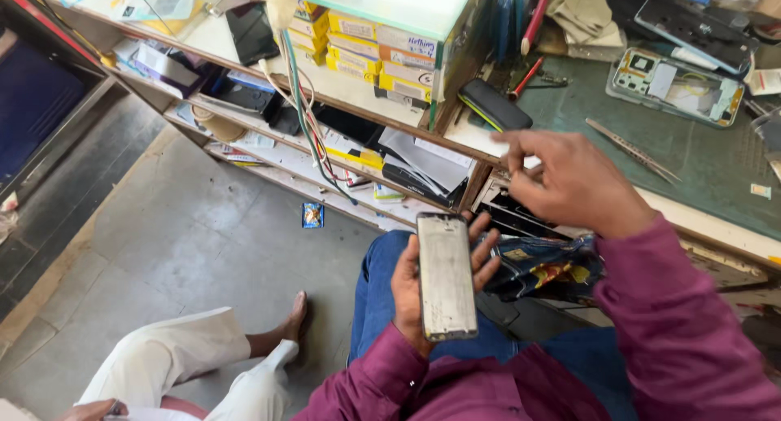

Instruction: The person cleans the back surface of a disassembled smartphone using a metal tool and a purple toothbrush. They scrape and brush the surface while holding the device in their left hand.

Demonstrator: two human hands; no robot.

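From my feed, the left hand (423, 287) sits low near the lap, palm up, with its fingers (486, 262) curled around what it's gripping, and the maroon sleeve runs back toward the body. The right hand (569, 181) is raised out front, wrist bent, thumb and index finger pinched close, other fingers loosely spread.

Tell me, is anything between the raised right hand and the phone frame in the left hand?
Nothing visible. The right hand is raised above the phone frame held in the left hand, with open space between; a crumpled foil wrapper lies off to the side.
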